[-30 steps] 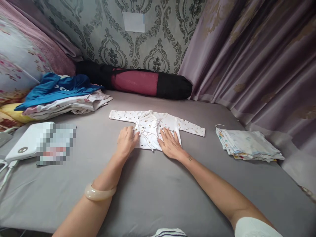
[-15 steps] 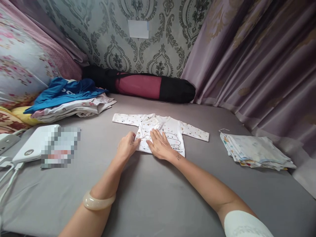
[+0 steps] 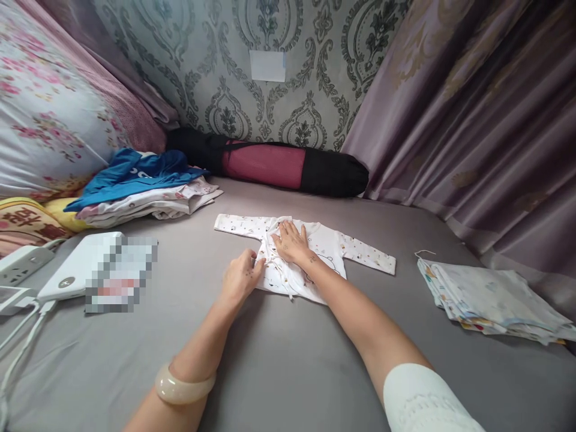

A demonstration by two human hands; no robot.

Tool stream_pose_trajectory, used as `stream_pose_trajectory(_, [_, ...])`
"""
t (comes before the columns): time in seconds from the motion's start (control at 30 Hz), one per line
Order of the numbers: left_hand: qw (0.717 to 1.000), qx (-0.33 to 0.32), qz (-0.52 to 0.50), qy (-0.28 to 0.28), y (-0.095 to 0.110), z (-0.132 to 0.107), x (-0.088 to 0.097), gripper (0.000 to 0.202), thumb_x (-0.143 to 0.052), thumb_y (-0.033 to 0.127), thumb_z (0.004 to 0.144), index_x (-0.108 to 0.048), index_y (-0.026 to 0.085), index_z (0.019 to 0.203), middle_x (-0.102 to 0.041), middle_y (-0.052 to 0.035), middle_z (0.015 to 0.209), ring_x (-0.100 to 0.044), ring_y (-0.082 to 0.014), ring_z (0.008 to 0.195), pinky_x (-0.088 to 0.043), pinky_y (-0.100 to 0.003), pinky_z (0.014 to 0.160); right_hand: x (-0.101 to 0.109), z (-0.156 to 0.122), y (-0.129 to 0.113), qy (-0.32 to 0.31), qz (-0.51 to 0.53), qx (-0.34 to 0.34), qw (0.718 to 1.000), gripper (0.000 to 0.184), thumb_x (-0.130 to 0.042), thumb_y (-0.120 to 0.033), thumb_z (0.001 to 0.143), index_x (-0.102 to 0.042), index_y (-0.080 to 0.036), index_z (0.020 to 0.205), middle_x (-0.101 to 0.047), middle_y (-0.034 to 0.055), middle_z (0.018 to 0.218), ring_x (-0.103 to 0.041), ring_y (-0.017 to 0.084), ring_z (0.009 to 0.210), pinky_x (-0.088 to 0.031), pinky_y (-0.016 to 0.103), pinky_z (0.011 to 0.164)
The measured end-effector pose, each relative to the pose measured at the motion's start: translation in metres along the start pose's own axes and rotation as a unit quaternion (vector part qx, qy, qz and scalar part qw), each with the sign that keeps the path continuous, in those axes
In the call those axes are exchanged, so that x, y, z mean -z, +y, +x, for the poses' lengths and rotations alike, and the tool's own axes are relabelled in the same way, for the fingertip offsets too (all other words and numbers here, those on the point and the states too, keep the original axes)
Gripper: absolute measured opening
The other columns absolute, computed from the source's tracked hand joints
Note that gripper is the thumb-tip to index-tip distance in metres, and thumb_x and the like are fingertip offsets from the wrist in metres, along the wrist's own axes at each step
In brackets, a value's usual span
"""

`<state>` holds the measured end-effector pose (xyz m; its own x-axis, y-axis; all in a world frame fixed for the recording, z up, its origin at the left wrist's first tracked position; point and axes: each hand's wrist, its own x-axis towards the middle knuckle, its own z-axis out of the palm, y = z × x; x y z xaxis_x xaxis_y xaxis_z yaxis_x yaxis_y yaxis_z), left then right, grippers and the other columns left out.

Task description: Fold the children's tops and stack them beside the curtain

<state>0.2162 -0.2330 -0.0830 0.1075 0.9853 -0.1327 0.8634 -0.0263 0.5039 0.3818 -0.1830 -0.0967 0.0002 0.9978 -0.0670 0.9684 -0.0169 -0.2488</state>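
Note:
A white long-sleeved baby shirt (image 3: pixel 324 243) with small prints and a cartoon drawing lies spread on the grey bed sheet, sleeves out to both sides. My right hand (image 3: pixel 291 243) rests flat on its upper chest near the neckline, fingers stretched out, covering part of the front. At the shirt's left side edge is my left hand (image 3: pixel 240 279), its fingers curled and its thumb against the fabric, closed on that edge; the fingertips are partly hidden. Thin ties hang down the front to the lower hem.
Folded baby clothes (image 3: pixel 490 297) are stacked at the right. At the left lie a clothes pile with a blue garment (image 3: pixel 135 177) on top, a white power bank (image 3: pixel 83 267), a blurred packet (image 3: pixel 128 276) and a power strip (image 3: pixel 24 264). A black-and-red long bag (image 3: pixel 265 163) lies along the wall.
My right hand has slid up the shirt from the lower front towards the neckline. My left hand stays at the side edge. The whole view has shifted slightly.

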Motion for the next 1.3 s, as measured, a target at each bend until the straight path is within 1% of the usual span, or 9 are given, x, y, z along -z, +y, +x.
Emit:
stream_pose_trajectory(0.27, [1.0,0.006,0.01,-0.004,0.001,0.001,0.001,0.026,-0.047,0.043,0.092,-0.06,0.024,0.104,-0.07,-0.0035,0.085,-0.064,-0.0221,0.085,-0.036,-0.027,0.061,-0.01,0.021,0.002,0.03,0.008,-0.039,0.999,0.063,-0.018,-0.045,0.099,-0.025,-0.014,0.153,-0.017,0.0085,0.161,-0.01,0.026,0.148,-0.002,0.054,0.117])
stream_pose_trajectory(0.43, [1.0,0.015,-0.004,0.008,0.001,0.002,0.0,0.029,-0.045,0.047,0.092,-0.062,0.024,0.098,-0.07,-0.0032,0.084,-0.065,-0.0234,0.086,-0.038,-0.028,0.062,0.008,0.016,0.015,-0.019,0.13,-0.006,0.991,0.06,-0.015,-0.046,0.1,-0.028,-0.019,0.152,-0.019,0.0057,0.161,-0.009,0.02,0.149,-0.003,0.048,0.119])
stream_pose_trajectory(0.53, [0.999,0.009,-0.017,0.033,-0.002,0.003,-0.002,0.028,-0.045,0.044,0.092,-0.061,0.023,0.101,-0.069,-0.0035,0.082,-0.065,-0.0233,0.085,-0.042,-0.029,0.064,0.019,-0.003,0.028,0.023,0.169,-0.013,0.985,0.059,-0.014,-0.043,0.1,-0.027,-0.018,0.152,-0.018,0.006,0.161,-0.008,0.017,0.149,-0.003,0.045,0.119])
stream_pose_trajectory(0.63, [0.989,-0.077,-0.003,0.123,-0.003,0.005,-0.008,0.029,-0.046,0.039,0.092,-0.06,0.019,0.107,-0.068,-0.0082,0.092,-0.063,-0.0246,0.093,-0.047,-0.033,0.078,0.021,-0.035,0.037,0.05,0.134,-0.038,0.989,0.059,-0.018,-0.039,0.099,-0.025,-0.014,0.153,-0.017,0.009,0.161,-0.006,0.019,0.149,-0.001,0.046,0.119])
stream_pose_trajectory(0.73, [0.955,-0.241,0.019,0.171,0.003,0.003,-0.02,0.034,-0.042,0.036,0.094,-0.058,0.016,0.116,-0.065,-0.0134,0.115,-0.058,-0.0264,0.111,-0.044,-0.039,0.096,0.014,-0.068,0.038,0.034,0.089,-0.052,0.994,0.061,-0.019,-0.038,0.099,-0.022,-0.011,0.153,-0.015,0.0115,0.161,-0.006,0.022,0.149,-0.004,0.048,0.119])
stream_pose_trajectory(0.8, [0.931,-0.333,0.039,0.143,0.01,-0.002,-0.03,0.039,-0.036,0.034,0.097,-0.055,0.017,0.126,-0.06,-0.0125,0.13,-0.051,-0.0263,0.125,-0.039,-0.041,0.104,0.007,-0.085,0.035,0.03,0.068,-0.037,0.997,0.062,-0.02,-0.039,0.099,-0.022,-0.01,0.153,-0.015,0.0118,0.161,-0.008,0.023,0.149,-0.006,0.048,0.119])
stream_pose_trajectory(0.87, [0.921,-0.369,0.071,0.099,0.017,-0.007,-0.04,0.043,-0.031,0.031,0.098,-0.051,0.018,0.134,-0.054,-0.01,0.14,-0.041,-0.0259,0.136,-0.033,-0.043,0.111,0.0,-0.097,0.03,0.029,0.052,-0.021,0.998,0.061,-0.019,-0.038,0.099,-0.024,-0.009,0.153,-0.017,0.0123,0.161,-0.01,0.024,0.149,-0.006,0.048,0.119])
stream_pose_trajectory(1.07, [0.937,-0.302,0.173,-0.003,0.023,-0.016,-0.05,0.052,-0.026,0.037,0.099,-0.042,0.018,0.145,-0.039,-0.0086,0.153,-0.029,-0.0288,0.144,-0.022,-0.052,0.116,-0.01,-0.113,0.03,0.054,0.036,-0.013,0.998,0.061,-0.018,-0.04,0.1,-0.03,-0.009,0.151,-0.021,0.0125,0.16,-0.012,0.023,0.148,-0.004,0.045,0.12])
stream_pose_trajectory(1.3, [0.94,-0.275,0.195,-0.047,0.025,-0.015,-0.045,0.055,-0.024,0.041,0.099,-0.035,0.022,0.15,-0.029,-0.007,0.158,-0.02,-0.0286,0.147,-0.015,-0.055,0.117,-0.006,-0.123,0.048,0.044,0.018,-0.062,0.997,0.06,-0.022,-0.045,0.1,-0.029,-0.015,0.152,-0.015,0.0082,0.162,-0.01,0.022,0.149,-0.002,0.042,0.119])
